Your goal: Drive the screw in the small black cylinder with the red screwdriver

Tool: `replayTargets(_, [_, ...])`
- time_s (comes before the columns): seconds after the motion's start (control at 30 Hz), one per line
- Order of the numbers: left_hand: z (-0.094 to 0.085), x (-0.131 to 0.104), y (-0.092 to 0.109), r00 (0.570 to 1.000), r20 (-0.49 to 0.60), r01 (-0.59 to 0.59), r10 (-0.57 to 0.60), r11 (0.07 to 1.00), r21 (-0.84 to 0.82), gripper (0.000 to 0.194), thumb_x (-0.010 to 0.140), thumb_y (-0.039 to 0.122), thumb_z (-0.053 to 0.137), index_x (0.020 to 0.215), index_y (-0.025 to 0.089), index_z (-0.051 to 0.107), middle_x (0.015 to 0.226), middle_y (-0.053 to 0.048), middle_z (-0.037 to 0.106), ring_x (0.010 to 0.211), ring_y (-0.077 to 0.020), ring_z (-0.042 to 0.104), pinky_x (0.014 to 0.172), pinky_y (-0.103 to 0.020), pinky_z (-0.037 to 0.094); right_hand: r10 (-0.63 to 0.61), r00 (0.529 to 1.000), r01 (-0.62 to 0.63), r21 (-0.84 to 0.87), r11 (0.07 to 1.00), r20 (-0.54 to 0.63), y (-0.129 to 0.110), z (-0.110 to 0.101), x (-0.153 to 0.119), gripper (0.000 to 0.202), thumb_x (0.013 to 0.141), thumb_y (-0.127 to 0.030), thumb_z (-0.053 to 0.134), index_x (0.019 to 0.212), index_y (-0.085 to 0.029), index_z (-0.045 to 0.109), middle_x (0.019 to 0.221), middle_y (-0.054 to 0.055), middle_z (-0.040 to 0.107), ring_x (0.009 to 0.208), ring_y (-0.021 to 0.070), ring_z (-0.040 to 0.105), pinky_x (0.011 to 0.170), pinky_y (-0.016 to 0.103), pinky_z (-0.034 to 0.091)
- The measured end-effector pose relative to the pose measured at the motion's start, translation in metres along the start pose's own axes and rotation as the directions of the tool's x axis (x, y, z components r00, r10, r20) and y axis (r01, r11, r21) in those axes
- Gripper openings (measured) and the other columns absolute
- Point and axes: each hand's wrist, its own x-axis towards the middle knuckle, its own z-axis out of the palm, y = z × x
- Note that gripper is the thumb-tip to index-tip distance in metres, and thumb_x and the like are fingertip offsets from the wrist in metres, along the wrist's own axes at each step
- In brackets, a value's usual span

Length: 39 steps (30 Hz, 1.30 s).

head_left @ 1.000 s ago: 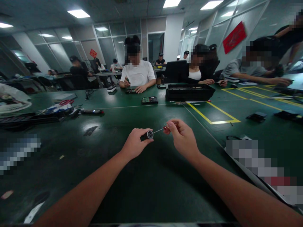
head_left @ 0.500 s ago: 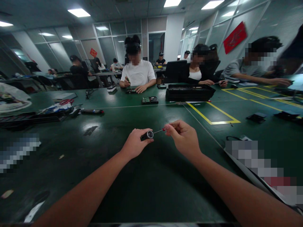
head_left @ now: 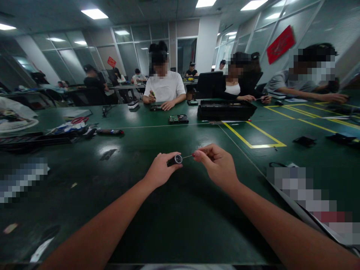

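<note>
Between the thumb and fingers of my left hand (head_left: 160, 170) is a short black cylinder (head_left: 177, 159) with a silver ring at its round end, which faces me. My right hand (head_left: 221, 165) pinches the red part of a thin screwdriver (head_left: 188, 156). Its metal shaft points left and its tip meets the cylinder's right side. Most of the screwdriver's handle is hidden by my right fingers. Both hands are above the green table (head_left: 174, 225).
A black tray (head_left: 226, 111) and a green circuit board device (head_left: 178, 119) lie beyond my hands. To the left are a dark pen-like tool (head_left: 110, 132) and red-handled scissors (head_left: 80, 120). Several people sit across and to the right. A grey-edged board (head_left: 298, 198) lies at right.
The screwdriver and my right fingers have shifted slightly left, closer to the cylinder. My left hand keeps its hold on the cylinder.
</note>
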Motion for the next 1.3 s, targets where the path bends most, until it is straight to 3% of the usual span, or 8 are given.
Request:
replayTargets(0.17, [0.0, -0.0003, -0.0012, 1.0, -0.011, 0.015, -0.015, 1.0, 0.0, 0.037, 0.086, 0.031, 0.072, 0.123, 0.03, 0.069, 0.112, -0.005, 0.073, 0.106, -0.029, 0.066, 0.107, -0.054, 0.041, -0.04, 0.999, 0.042, -0.055, 0.998, 0.034, 0.0022, -0.0001, -0.0029, 0.028, 0.088, -0.049, 0.069, 0.095, -0.022, 0.071, 0.081, 0.004, 0.077, 0.071, 0.0212, 0.073, 0.067, 0.036, 0.055])
replayTargets(0.43, [-0.0007, -0.0001, -0.0043, 0.999, -0.042, 0.012, -0.013, 1.0, -0.001, 0.037, 0.087, 0.032, 0.071, 0.124, 0.028, 0.068, 0.113, -0.006, 0.072, 0.106, -0.028, 0.066, 0.107, -0.051, 0.042, -0.205, 0.973, 0.212, -0.064, 0.975, 0.108, -0.0012, -0.0017, -0.0027, 0.018, 0.096, -0.035, 0.059, 0.104, -0.023, 0.069, 0.095, 0.004, 0.077, 0.088, 0.0209, 0.073, 0.078, 0.036, 0.055])
replayTargets(0.77, [-0.0006, -0.0016, -0.0038, 0.999, -0.038, -0.009, 0.008, 1.0, -0.004, 0.038, 0.086, 0.03, 0.072, 0.124, 0.029, 0.068, 0.11, -0.005, 0.073, 0.105, -0.028, 0.066, 0.104, -0.051, 0.044, -0.035, 0.999, 0.033, -0.048, 0.998, -0.039, 0.0044, 0.0028, 0.0007, 0.024, 0.097, -0.043, 0.056, 0.097, -0.021, 0.066, 0.084, 0.005, 0.075, 0.077, 0.0208, 0.072, 0.072, 0.036, 0.054])
replayTargets(1.3, [-0.0004, -0.0026, -0.0038, 1.0, -0.005, 0.001, -0.001, 1.0, 0.018, 0.038, 0.087, 0.032, 0.072, 0.125, 0.03, 0.066, 0.115, -0.003, 0.072, 0.108, -0.0261, 0.064, 0.112, -0.055, 0.037, 0.035, 0.999, -0.036, -0.019, 0.999, -0.018, 0.0025, 0.0024, 0.0041, 0.028, 0.094, -0.047, 0.059, 0.093, -0.02, 0.068, 0.08, 0.004, 0.076, 0.074, 0.0199, 0.071, 0.068, 0.033, 0.052])
